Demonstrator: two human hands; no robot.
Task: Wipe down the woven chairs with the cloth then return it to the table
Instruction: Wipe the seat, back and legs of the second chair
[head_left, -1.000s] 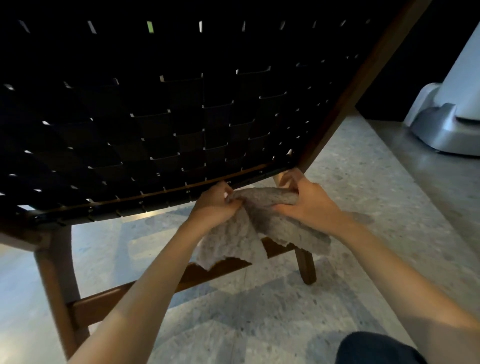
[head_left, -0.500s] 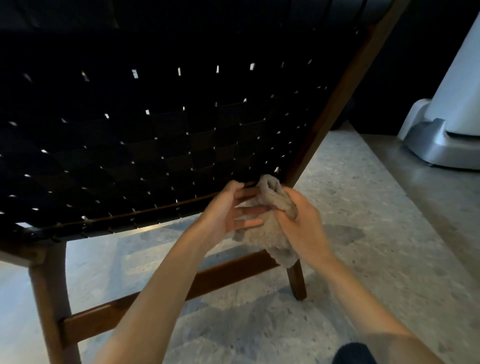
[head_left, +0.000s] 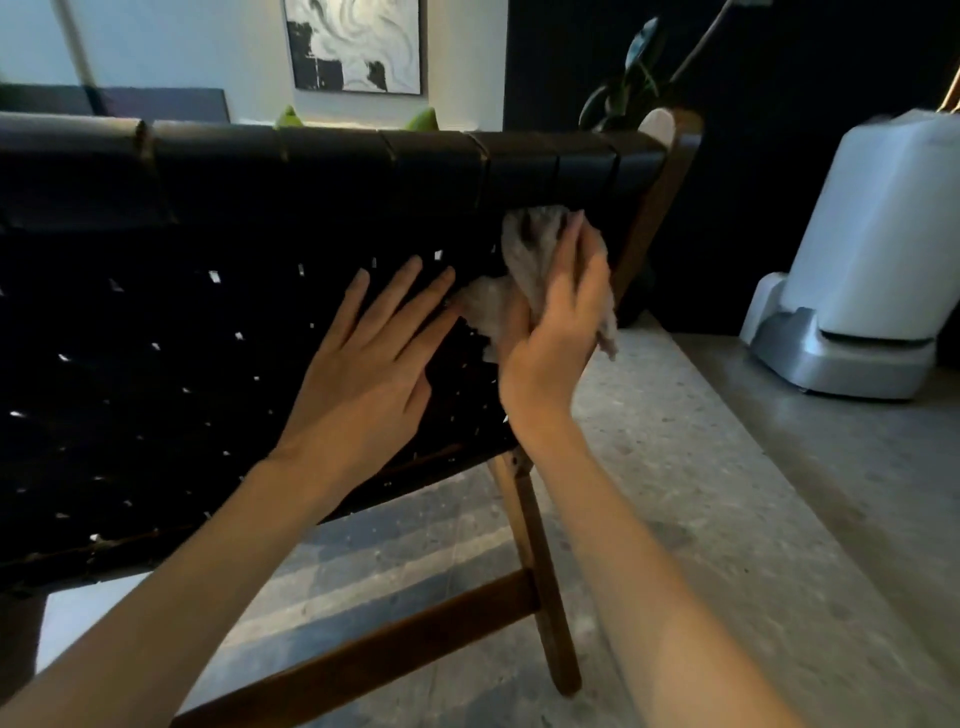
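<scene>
Head camera, looking down at two bare arms behind a chair.

**Asker:** Where is the cloth, and who holds it?

**Describer:** The grey cloth (head_left: 530, 260) is bunched under the right hand (head_left: 556, 332), which presses it with nearly straight fingers against the chair back (head_left: 208, 312), just below the top rail at the right edge. The left hand (head_left: 363, 374) lies flat on the weave just beside it, fingers spread, gripping nothing.

**Asker:** How far along is the job?

**Describer:** Mid-wipe, I judge. Only the back of this one chair shows, so I cannot tell how much is already clean. No second chair and no table are in view, so returning the cloth is still to do.

**Asker:** And the surface and room?

**Describer:** Wide black straps are woven tightly, with small gaps letting light through, on a brown wooden frame (head_left: 540, 597). The speckled stone floor (head_left: 701, 519) runs underneath. A white appliance (head_left: 872, 249) stands at the right. A black-and-white picture (head_left: 358, 47) hangs on the far wall, with a leafy plant (head_left: 623, 88) nearby.
</scene>
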